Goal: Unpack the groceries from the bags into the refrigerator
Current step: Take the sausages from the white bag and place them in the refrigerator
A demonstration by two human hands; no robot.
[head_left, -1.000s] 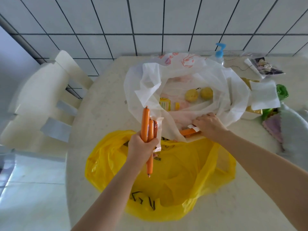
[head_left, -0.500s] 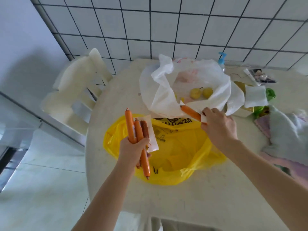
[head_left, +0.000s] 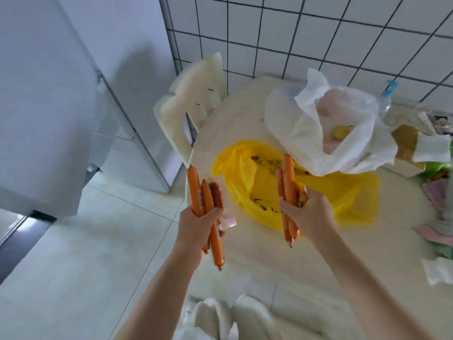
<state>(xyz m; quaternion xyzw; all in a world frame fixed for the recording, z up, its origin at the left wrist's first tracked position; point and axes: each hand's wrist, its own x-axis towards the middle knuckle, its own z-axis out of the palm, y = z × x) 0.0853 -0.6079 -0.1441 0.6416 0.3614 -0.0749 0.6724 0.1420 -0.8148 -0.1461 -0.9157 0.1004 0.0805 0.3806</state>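
Left hand (head_left: 199, 223) gripped orange plastic-cased sausages (head_left: 204, 204); right hand (head_left: 305, 212) held another bunch (head_left: 287, 190); nothing fridged yet; crinkly white plastic bag (head_left: 306, 133) far right looked half full.

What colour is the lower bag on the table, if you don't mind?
Yellow with dark print, lying partly under the white bag; head view.

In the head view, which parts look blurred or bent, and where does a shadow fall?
Head view: the right edge of the table is smeared by motion blur; the tile lines on the wall curve from the wide lens; a soft shadow lies on the refrigerator; both hands' sausages stay fairly sharp.
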